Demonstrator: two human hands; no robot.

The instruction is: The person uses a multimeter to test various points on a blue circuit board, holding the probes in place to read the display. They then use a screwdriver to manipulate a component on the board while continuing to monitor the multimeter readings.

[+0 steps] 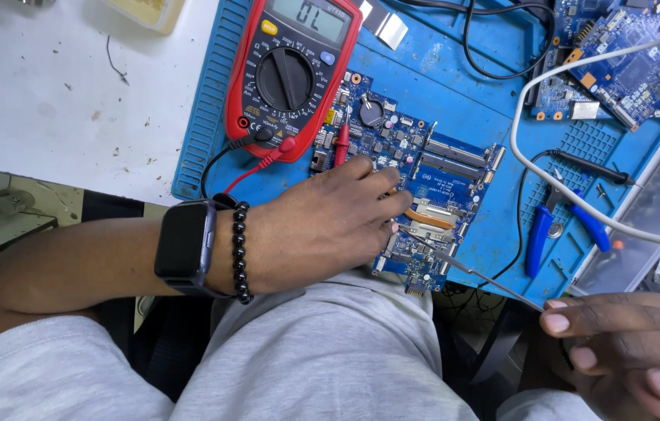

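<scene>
The left hand was laid flat on the blue circuit board, fingers loosely spread and nothing gripped, beside a red probe. The board rested on the blue work mat, just below the red multimeter. A thin metal probe — its tip touching the board — was pinched by the right hand.

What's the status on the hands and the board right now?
Left hand flat on the circuit board, red probe by its fingers. Right hand holds a thin metal probe, tip at the board. Multimeter above; white cable crosses the mat.
</scene>
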